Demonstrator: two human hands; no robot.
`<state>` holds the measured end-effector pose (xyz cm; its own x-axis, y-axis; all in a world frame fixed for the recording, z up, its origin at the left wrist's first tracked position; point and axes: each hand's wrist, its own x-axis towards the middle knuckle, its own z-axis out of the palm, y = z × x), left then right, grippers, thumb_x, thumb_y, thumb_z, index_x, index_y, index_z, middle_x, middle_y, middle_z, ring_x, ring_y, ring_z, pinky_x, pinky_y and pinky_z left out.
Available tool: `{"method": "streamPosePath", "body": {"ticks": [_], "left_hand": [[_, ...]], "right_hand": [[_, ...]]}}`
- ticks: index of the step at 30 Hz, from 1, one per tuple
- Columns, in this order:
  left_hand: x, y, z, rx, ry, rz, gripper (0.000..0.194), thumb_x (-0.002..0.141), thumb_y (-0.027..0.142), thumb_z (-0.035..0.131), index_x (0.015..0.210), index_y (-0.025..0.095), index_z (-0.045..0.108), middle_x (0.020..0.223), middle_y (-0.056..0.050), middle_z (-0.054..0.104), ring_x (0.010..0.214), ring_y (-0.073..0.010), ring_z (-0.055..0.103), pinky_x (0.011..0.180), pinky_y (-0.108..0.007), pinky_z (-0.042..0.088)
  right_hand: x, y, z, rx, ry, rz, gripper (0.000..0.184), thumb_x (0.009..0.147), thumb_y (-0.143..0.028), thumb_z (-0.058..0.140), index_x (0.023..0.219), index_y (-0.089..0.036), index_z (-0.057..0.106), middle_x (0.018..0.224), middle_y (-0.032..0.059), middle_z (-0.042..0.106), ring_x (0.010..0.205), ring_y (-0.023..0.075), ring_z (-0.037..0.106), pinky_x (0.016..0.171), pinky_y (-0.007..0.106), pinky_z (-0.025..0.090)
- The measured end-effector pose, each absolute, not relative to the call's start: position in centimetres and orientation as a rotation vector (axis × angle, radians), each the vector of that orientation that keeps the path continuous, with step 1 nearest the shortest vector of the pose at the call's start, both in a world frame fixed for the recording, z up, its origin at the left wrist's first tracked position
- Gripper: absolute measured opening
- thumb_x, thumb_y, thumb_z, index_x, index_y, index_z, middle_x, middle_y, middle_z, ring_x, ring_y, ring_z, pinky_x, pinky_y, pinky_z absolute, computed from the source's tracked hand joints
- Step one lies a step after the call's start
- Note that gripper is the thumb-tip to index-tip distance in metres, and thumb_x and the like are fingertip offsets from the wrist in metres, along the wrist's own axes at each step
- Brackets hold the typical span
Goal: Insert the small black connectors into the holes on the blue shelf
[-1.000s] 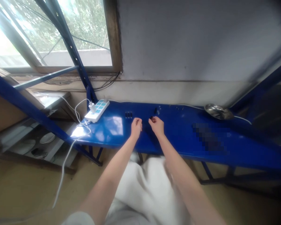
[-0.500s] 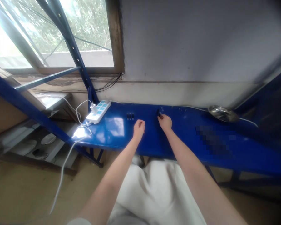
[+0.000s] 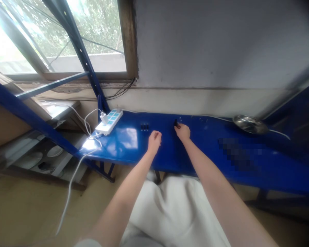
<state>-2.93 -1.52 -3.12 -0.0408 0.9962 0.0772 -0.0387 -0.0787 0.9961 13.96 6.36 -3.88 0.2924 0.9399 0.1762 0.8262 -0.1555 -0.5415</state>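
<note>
My left hand (image 3: 155, 140) hovers over the blue table (image 3: 164, 157) with its fingers curled together; whatever is in them, if anything, is too small to make out. My right hand (image 3: 183, 131) reaches farther in, its thumb and fingers closed at a small black piece (image 3: 175, 122). Just behind those fingertips lie a few tiny clear pieces (image 3: 180, 119). Three short dark pieces with pale ends (image 3: 144, 127) stand in a row, beyond and to the left of my left hand.
A white power strip (image 3: 109, 122) with a plug in it sits at the table's left end, its cable hanging over the edge. A shiny metal dish (image 3: 249, 124) is at the back right. Tiny bits (image 3: 203, 120) are scattered near the wall. A blurred dark patch (image 3: 238, 154) covers something at right.
My right hand has moved away from my left, rightward and farther in, to the small black piece near the clear bits. My left hand has stayed nearly in place, fingers curled.
</note>
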Motion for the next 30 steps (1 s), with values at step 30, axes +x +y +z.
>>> {"method": "streamPosePath", "body": {"ticks": [30], "left_hand": [[-3.0, -1.3, -3.4, 1.257, 1.190, 1.294, 0.009, 0.079, 0.027, 0.047, 0.077, 0.018, 0.050, 0.054, 0.005, 0.045, 0.043, -0.0056, 0.040, 0.040, -0.017, 0.032]], "right_hand": [[15.4, 6.6, -3.5, -2.111, -1.617, 0.279, 0.023, 0.075, -0.024, 0.055, 0.088, -0.011, 0.068, 0.083, 0.0145, 0.067, 0.083, 0.0243, 0.063, 0.068, 0.029, 0.046]]}}
